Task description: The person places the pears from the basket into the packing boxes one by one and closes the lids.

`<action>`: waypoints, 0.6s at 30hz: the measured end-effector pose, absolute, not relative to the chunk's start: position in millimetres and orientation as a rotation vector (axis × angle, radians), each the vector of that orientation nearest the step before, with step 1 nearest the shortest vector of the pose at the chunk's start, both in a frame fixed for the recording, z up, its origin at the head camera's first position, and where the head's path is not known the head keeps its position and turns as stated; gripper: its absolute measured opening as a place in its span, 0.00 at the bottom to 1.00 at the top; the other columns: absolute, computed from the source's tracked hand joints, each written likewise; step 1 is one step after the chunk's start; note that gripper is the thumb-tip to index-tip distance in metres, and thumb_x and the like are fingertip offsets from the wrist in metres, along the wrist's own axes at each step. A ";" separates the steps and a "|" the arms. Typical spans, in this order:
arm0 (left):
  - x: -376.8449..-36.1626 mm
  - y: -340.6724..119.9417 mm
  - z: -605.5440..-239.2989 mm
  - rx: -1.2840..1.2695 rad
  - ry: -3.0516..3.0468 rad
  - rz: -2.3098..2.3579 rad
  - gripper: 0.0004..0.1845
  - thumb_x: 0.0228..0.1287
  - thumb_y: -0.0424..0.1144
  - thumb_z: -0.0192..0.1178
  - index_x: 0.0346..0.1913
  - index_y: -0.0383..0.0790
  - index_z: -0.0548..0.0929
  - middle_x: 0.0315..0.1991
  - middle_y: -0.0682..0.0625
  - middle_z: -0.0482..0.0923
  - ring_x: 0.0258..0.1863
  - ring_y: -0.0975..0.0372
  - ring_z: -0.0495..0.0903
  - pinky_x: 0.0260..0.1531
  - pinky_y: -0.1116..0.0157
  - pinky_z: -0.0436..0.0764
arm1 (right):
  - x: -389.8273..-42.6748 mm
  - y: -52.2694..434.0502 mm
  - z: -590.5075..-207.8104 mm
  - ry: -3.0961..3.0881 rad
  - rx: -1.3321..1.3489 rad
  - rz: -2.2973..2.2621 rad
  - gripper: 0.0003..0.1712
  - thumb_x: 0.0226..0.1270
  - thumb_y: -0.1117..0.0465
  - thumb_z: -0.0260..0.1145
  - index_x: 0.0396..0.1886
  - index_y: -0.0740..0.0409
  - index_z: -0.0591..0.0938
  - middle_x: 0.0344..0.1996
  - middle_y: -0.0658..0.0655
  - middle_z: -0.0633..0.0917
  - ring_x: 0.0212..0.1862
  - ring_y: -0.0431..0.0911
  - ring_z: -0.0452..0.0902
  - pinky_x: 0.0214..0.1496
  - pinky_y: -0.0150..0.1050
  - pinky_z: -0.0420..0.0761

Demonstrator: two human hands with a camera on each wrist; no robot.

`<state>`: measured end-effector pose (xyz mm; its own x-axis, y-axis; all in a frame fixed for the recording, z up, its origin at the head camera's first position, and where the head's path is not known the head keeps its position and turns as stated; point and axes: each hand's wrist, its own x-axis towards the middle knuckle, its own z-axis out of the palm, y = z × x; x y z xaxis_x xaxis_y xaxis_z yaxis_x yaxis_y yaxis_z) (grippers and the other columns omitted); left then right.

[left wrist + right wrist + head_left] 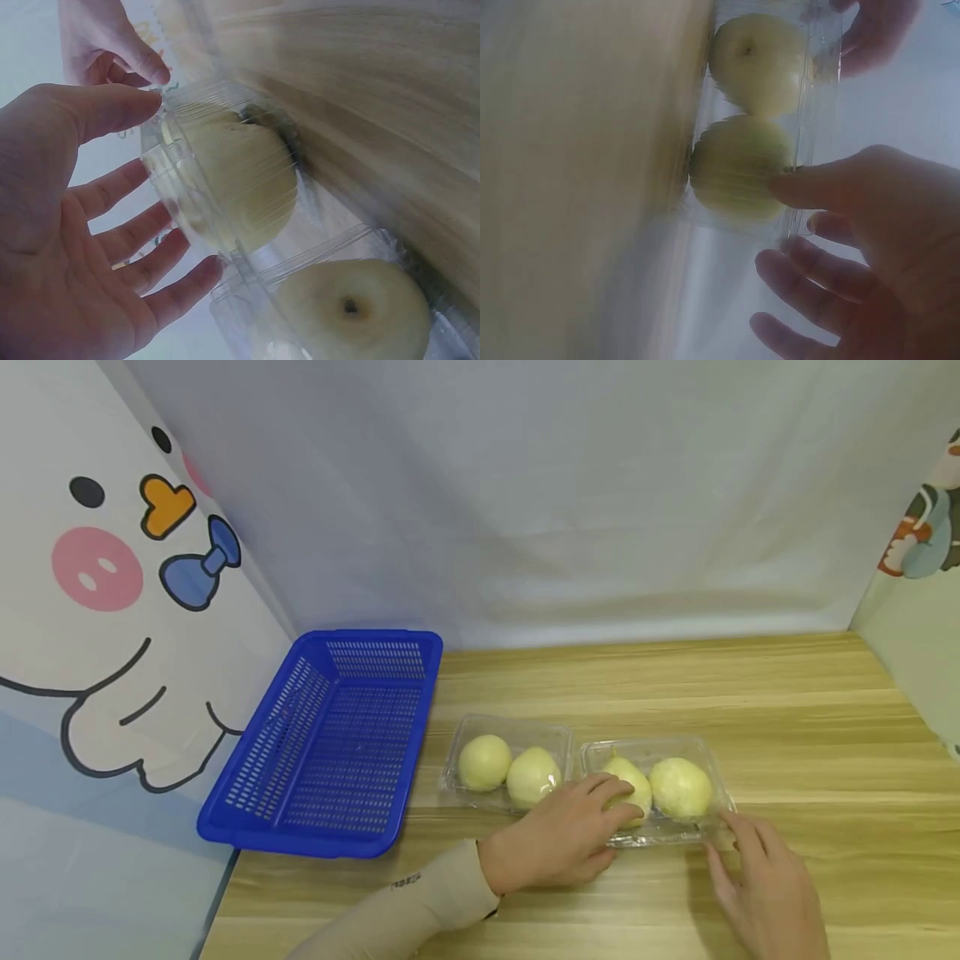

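Two clear plastic clamshell boxes with pale yellow pears lie side by side. My left hand point(562, 831) reaches over the front left of the right-hand box point(656, 837), its extended fingers against the plastic beside a pear point(628, 781). In the left wrist view the thumb point(124, 111) touches the rim and the palm stands away from it. At the front right corner, the thumb and index finger of my right hand point(772, 881) pinch the rim, near the other pear point(680, 787). The left-hand box point(517, 728) also holds two pears. Whether the right-hand lid is latched cannot be seen.
A blue slotted plastic basket point(411, 793) stands on the left of the wooden table point(840, 743). White cloth point(570, 510) hangs behind the table. A cartoon-printed panel point(82, 652) borders the left side.
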<state>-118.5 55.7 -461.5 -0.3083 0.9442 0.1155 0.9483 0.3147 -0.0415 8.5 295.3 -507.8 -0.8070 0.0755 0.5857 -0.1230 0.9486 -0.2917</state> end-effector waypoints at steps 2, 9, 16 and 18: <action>-119.5 54.0 -458.1 -1.773 -2.485 -0.050 0.27 0.72 0.53 0.67 0.70 0.50 0.79 0.73 0.48 0.74 0.73 0.58 0.75 0.71 0.66 0.77 | 6.2 296.3 -505.5 -2.496 0.060 0.428 0.34 0.43 0.68 0.83 0.54 0.73 0.83 0.39 0.70 0.87 0.27 0.56 0.85 0.26 0.52 0.85; -124.1 50.5 -451.0 -1.701 -2.570 -0.087 0.28 0.73 0.54 0.66 0.71 0.49 0.78 0.75 0.47 0.74 0.75 0.57 0.73 0.77 0.63 0.71 | 1.5 305.6 -490.1 -2.581 0.149 0.460 0.26 0.63 0.59 0.78 0.54 0.73 0.84 0.43 0.72 0.88 0.33 0.63 0.88 0.30 0.55 0.88; -129.3 37.7 -434.8 -1.577 -2.744 -0.304 0.30 0.74 0.52 0.66 0.74 0.49 0.75 0.80 0.45 0.67 0.77 0.53 0.71 0.76 0.59 0.72 | 0.2 309.6 -470.9 -2.732 0.085 0.419 0.26 0.56 0.63 0.80 0.53 0.71 0.85 0.43 0.73 0.89 0.25 0.53 0.84 0.26 0.51 0.86; -130.9 32.7 -430.3 -1.538 -2.770 -0.351 0.30 0.75 0.52 0.65 0.75 0.49 0.74 0.80 0.45 0.66 0.78 0.52 0.70 0.76 0.58 0.72 | -1.7 311.2 -466.8 -2.730 0.095 0.403 0.25 0.57 0.63 0.80 0.52 0.72 0.86 0.41 0.73 0.90 0.25 0.56 0.85 0.25 0.51 0.86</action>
